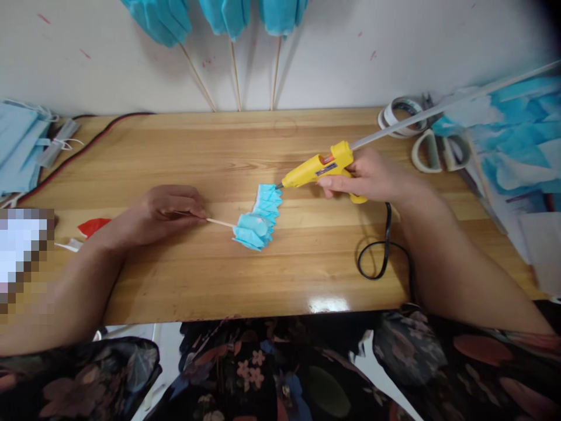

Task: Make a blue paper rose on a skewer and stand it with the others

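My right hand [370,175] grips a yellow glue gun [318,168], finger on the trigger, a clear glue stick [438,108] jutting from its back. The nozzle touches the top edge of a light blue pleated fabric flower [260,217] lying on the wooden table [184,152]. My left hand [164,213] is closed on a thin wooden skewer [220,223] whose tip runs into the flower. The gun's black cord [380,251] loops on the table below my right wrist.
Three blue flowers on skewers [234,64] lean against the wall behind. Tape rolls [401,114] and scissors [433,151] lie at the back right beside blue fabric [517,134]. Blue face masks [17,146] and a cable [83,149] sit at the left, a red scrap [93,225] nearby.
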A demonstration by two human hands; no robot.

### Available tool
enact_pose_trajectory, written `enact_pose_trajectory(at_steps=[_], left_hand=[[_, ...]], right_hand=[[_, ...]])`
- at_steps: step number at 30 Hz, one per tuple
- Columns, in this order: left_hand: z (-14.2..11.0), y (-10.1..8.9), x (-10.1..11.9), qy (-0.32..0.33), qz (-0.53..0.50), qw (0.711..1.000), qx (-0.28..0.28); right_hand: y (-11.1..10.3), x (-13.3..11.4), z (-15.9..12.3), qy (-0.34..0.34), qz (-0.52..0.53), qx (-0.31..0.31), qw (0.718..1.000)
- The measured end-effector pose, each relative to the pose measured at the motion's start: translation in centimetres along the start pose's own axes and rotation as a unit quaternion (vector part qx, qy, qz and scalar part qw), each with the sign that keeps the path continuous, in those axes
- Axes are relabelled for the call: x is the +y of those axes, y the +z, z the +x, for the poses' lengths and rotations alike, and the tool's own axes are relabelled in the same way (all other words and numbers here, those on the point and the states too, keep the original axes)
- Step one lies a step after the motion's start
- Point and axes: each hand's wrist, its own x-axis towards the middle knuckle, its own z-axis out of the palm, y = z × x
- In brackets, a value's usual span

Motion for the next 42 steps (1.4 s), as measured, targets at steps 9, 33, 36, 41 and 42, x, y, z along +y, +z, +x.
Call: enact_pose_trajectory(at_steps=[9,33,36,41,42], left_hand=[[0.0,0.2,-0.2,-0.002,-0.001,1.000,0.003],[0.0,0.3,-0.3,-0.036,-0.007,0.999,0.002],[0.0,0.3,-0.4,-0.036,-0.009,0.999,0.003],[-0.1,0.3,-0.5,-0.025,-0.017,1.000,0.008],[0.0,0.3,-0.5,-0.024,-0.016,1.000,0.008]], right_hand=[[0.1,-0.2,0.0,-0.010,0.033,0.007,0.999],[2.0,0.3,0.6,-0.011,0.088,0.037,0.995],[2.2,0.0,0.6,0.001,0.077,0.035,0.996],[2.3,-0.2,0.6,0.017,0.063,0.044,0.997],[2.3,-0.3,0.6,0.019,0.061,0.045,0.997]])
